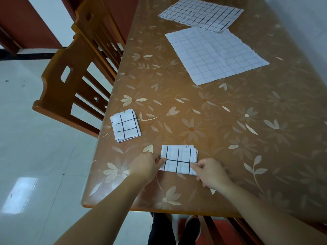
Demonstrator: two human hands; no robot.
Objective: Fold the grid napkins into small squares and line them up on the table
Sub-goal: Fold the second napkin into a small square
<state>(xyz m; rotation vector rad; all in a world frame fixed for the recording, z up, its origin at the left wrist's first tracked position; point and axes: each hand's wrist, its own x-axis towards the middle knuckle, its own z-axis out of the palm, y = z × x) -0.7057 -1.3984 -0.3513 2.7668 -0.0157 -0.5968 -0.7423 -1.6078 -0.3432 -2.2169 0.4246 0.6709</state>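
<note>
A folded grid napkin [178,159] lies near the table's front edge, white with black lines, its layers slightly fanned. My left hand [146,167] pinches its left edge and my right hand [208,171] pinches its lower right corner. A second napkin folded into a small square [126,128] rests to the left, close to the table's side edge. Two unfolded grid napkins lie flat farther back: one [215,54] in the middle right, another [201,13] at the far end, their corners overlapping.
The brown table [230,121] carries a glossy floral cover. Two wooden chairs [70,82] stand along its left side. White tiled floor lies to the left. A person's legs and shoes show below the front edge.
</note>
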